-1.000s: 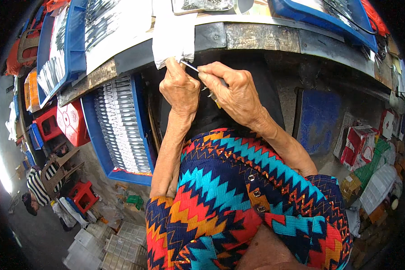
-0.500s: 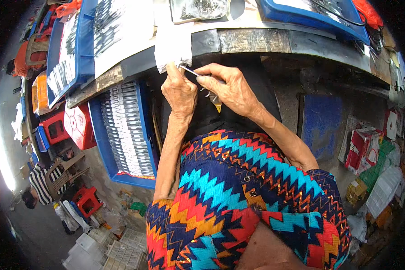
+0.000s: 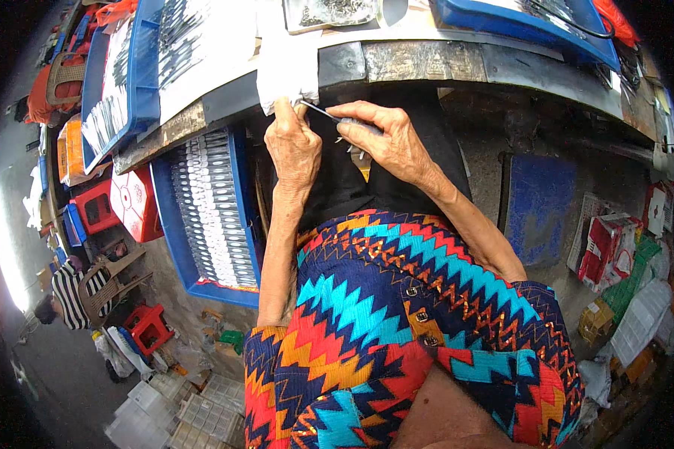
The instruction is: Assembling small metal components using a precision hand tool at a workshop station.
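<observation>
At the bench's front edge my left hand (image 3: 293, 150) is closed, its fingertips pinched against a white cloth (image 3: 288, 71) hanging over the edge. Whatever lies between those fingers is too small to make out. My right hand (image 3: 393, 142) grips a slim grey metal tool (image 3: 322, 111), its thin tip reaching the left fingertips. Small pale bits show below the right fingers, above my dark-clad lap. Beyond the cloth stands a clear shallow tray (image 3: 329, 13) of tiny dark parts.
Blue trays (image 3: 146, 67) with rows of dark-and-white pieces rest on the bench's left, and another blue tray (image 3: 528, 30) on its right. Below at left, a blue crate (image 3: 216, 292) holds similar rows. Red stools (image 3: 148, 328) and a seated person (image 3: 75, 295) are farther left.
Both hands have shifted slightly; the right has moved a little away from the left. The tool tip stays at the left fingertips, and both grips look the same.
</observation>
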The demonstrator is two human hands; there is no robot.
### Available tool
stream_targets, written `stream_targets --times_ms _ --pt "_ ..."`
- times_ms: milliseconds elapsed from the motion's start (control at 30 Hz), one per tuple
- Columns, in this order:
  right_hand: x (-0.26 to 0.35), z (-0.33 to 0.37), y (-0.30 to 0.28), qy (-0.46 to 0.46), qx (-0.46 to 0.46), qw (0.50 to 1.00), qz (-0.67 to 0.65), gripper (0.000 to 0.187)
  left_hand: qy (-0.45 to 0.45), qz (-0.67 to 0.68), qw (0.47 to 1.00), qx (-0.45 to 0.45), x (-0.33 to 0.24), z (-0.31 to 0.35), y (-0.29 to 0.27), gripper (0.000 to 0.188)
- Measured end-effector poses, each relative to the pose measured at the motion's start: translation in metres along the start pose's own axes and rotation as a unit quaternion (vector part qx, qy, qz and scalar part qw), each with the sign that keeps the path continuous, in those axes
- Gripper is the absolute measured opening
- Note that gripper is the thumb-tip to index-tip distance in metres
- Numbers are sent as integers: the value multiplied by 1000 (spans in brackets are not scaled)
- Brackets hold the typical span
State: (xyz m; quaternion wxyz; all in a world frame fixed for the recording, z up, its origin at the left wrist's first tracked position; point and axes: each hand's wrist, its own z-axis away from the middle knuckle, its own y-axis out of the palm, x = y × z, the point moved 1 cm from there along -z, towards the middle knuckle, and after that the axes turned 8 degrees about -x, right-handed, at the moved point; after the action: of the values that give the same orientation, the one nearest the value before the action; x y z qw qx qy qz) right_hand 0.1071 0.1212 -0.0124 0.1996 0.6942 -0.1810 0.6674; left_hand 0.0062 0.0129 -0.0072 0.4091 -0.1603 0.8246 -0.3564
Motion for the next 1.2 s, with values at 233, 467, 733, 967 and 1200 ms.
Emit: stream_targets --times_ms 233,467,733,967,1200 --pt "1 -2 0 -150 -27 982 112 22 18 -3 1000 -11 -1 1 1 7" --pt "32 8 6 -287 -46 868 402 23 28 -21 999 -4 0 0 1 12" --pt "24 1 4 -337 -14 828 448 26 29 -12 999 -24 1 1 6 13" --pt "27 0 9 -270 1 874 404 20 25 0 1000 -15 4 1 5 14" --pt "30 -6 7 -174 -32 935 306 10 30 0 999 -11 2 0 5 15"
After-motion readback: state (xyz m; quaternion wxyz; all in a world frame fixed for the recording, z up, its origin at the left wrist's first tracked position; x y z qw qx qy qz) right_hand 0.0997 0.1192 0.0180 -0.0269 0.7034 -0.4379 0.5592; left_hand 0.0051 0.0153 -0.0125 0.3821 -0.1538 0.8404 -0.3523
